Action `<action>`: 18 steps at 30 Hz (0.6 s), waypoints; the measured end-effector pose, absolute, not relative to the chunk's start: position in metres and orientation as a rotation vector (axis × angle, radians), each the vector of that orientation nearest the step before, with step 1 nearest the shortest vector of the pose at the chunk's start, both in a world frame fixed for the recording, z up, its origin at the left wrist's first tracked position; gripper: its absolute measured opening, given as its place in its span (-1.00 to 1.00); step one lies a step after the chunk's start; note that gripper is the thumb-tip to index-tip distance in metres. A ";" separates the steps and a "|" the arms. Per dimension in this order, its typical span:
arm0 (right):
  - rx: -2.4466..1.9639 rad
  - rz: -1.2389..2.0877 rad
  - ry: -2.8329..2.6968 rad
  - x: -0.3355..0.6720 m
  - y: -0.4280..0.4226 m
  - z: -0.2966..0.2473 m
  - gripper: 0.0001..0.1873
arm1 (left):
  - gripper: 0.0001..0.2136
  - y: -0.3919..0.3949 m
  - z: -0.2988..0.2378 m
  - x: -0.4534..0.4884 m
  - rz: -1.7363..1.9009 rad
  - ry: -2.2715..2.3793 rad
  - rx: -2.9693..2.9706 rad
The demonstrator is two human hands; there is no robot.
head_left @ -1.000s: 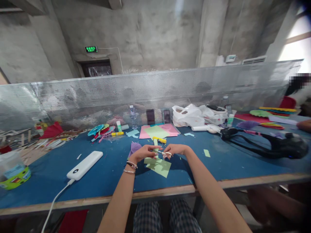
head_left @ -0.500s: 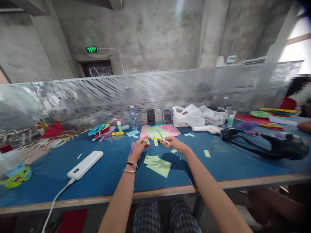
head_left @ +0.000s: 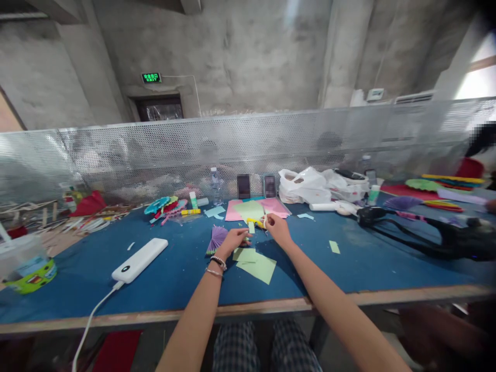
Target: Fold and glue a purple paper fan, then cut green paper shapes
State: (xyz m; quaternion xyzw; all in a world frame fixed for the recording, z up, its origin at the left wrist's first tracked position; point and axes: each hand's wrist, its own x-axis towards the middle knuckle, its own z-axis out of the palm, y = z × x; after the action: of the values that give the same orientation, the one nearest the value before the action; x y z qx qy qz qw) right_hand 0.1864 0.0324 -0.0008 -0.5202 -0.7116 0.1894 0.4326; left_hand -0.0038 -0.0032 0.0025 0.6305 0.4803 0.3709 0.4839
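Observation:
My right hand [head_left: 276, 227] is closed on a pair of scissors [head_left: 265, 221] with pale handles, at the front edge of the pink paper [head_left: 234, 212]. The blades are hard to make out against the light green sheet [head_left: 248, 209] lying there. My left hand [head_left: 234, 241] hovers low over the table, its fingers pinched around what looks like a small piece of green paper [head_left: 247, 239]. Larger green paper pieces [head_left: 260, 267] lie just in front of it. Beside its wrist rests a purple folded-paper fan [head_left: 217, 238]. A yellow stick [head_left: 253, 222] lies between my hands.
A white power bank [head_left: 140, 261] with a cable is on the left, near a plastic cup [head_left: 31, 268]. Two phones [head_left: 244, 186] lean at the back, beside a water bottle [head_left: 216, 187]. White plastic bags [head_left: 304, 186] and a black strapped device [head_left: 418, 237] are on the right.
My left hand has come down and toward me, from the pink paper to the green pieces, uncovering the purple fan. My right hand has lowered the scissors toward the pink paper.

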 end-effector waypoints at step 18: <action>-1.223 0.498 -1.849 0.170 0.026 -0.004 -0.71 | -0.73 0.007 0.003 0.003 1.182 1.150 1.642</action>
State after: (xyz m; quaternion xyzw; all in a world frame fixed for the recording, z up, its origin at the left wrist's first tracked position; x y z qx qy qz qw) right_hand 0.1702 0.0262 -0.0039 -0.4883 -0.7380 0.1989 0.4210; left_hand 0.0027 0.0066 0.0034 0.6478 0.4539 0.4664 0.3961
